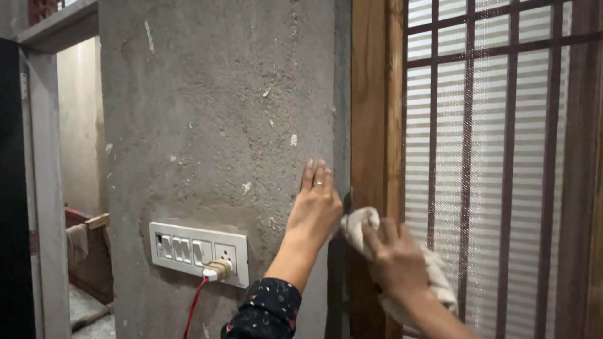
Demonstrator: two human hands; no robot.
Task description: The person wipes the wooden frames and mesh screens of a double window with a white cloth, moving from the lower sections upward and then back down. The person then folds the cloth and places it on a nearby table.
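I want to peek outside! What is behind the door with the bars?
Behind the barred mesh door only pale horizontal stripes show, like slats or a shutter. The mesh blurs everything beyond. The right hand with its cloth covers the lower left part.

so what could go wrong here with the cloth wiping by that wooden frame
The left hand presses flat on the rough concrete wall, which could scrape the skin. The white cloth in the right hand could snag on the wooden frame edge. The plug and red cord hang close to the left sleeve.
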